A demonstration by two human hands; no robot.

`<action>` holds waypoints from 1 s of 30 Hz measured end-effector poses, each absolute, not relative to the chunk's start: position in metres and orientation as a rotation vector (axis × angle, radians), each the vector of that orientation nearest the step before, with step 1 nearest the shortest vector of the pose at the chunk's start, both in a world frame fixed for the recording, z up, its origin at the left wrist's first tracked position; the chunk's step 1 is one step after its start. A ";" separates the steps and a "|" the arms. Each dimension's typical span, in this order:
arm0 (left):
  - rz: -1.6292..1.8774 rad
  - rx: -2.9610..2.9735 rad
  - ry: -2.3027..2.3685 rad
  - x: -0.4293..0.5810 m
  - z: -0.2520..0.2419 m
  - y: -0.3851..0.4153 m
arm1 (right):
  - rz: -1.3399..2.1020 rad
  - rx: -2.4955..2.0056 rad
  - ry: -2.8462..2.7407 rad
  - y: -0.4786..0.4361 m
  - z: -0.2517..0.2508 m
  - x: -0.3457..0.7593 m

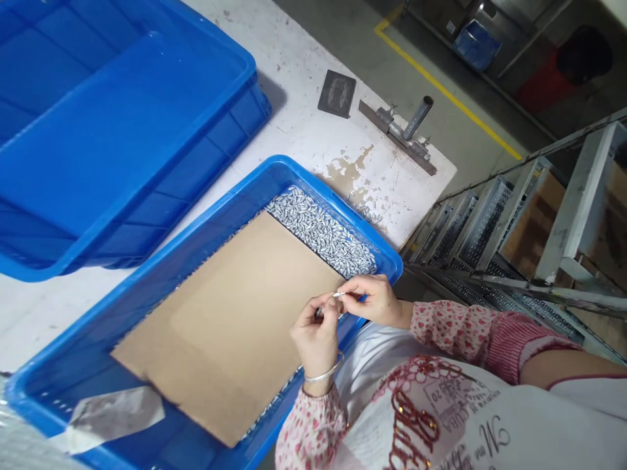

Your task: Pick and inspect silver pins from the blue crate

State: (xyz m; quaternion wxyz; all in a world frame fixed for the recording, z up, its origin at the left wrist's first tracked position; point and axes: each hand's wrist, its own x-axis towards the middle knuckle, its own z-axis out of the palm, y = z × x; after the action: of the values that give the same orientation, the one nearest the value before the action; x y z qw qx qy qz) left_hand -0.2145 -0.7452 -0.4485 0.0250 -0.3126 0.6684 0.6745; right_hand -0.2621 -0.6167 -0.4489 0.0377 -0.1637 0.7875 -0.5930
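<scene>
My left hand [318, 329], with a bangle at the wrist, is closed above the edge of a brown board [235, 313]. Facing it, my right hand [375, 300] pinches one small silvery-white piece [338, 294], which the fingertips of both hands touch. A darker bit shows within the left fingers, too small to name. The board lies over many small silvery pieces [323, 232] in a blue tray [196, 238]; they show mostly at the tray's far right end.
A larger blue bin [161, 150] stands at the upper left of the white table [304, 137]. Near the table's edge are a dark square plate [337, 94] and a metal bar with a tube [399, 136]. A crumpled paper [115, 414] lies at the tray's lower left. Metal racks [519, 222] stand right.
</scene>
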 end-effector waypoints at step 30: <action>2.244 -0.930 1.784 -0.212 -0.454 -0.750 | -2.020 0.165 1.457 -0.616 -0.447 -0.262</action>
State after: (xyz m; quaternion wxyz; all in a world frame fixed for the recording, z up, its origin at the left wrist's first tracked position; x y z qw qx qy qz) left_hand -0.2117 -0.7499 -0.4543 0.0640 -0.3079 0.5908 0.7430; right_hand -0.2617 -0.6160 -0.4474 0.3171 0.0626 0.5535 -0.7676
